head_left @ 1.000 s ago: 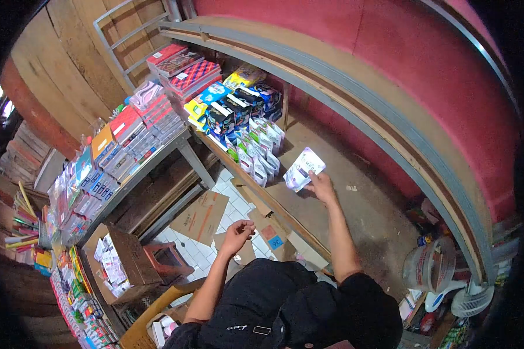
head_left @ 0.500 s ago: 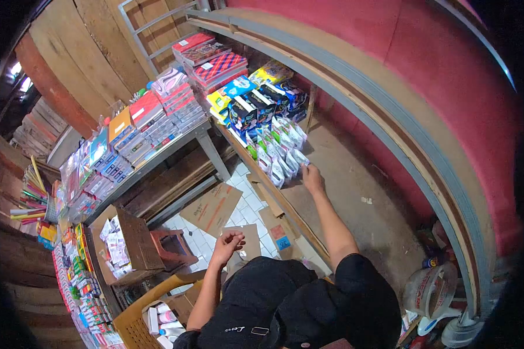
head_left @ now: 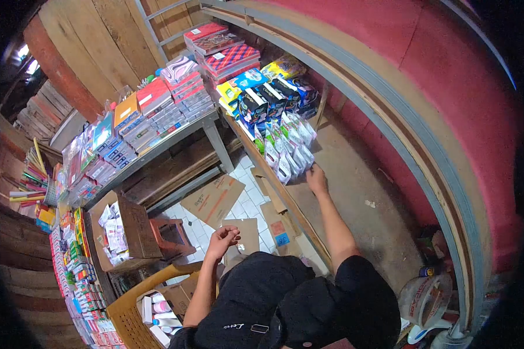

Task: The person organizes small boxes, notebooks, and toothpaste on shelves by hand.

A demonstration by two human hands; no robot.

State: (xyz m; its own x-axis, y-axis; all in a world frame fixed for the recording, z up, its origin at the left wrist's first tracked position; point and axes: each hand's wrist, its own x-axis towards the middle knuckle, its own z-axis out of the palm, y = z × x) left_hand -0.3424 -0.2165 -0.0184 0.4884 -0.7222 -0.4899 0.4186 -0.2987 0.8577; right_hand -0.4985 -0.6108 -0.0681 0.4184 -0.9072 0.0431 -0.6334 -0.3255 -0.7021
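My right hand [head_left: 316,179] reaches to the near right end of a group of white packets [head_left: 301,156] with green and purple print, which stand in rows on the shelf. Its fingers are closed at the edge of the nearest packet; the fingertips are partly hidden. My left hand [head_left: 223,239] hangs in the air over the floor, fingers curled in, with nothing visible in them. Right behind the white packets stand black and blue packs [head_left: 253,106], with yellow and blue packs [head_left: 241,83] beside them.
Stacked books [head_left: 233,61] and boxed goods [head_left: 148,107] fill the shelves at left. Below stand a carton of packets [head_left: 142,235], a red stool [head_left: 172,238] and a yellow chair [head_left: 122,308]. Flattened cardboard [head_left: 212,200] lies on the floor. A wooden shelf edge [head_left: 285,195] runs between my arms.
The view has shifted slightly, so the shelves sit a little further right. My right hand stays at the nearest white packets, and my left hand remains curled in the air.
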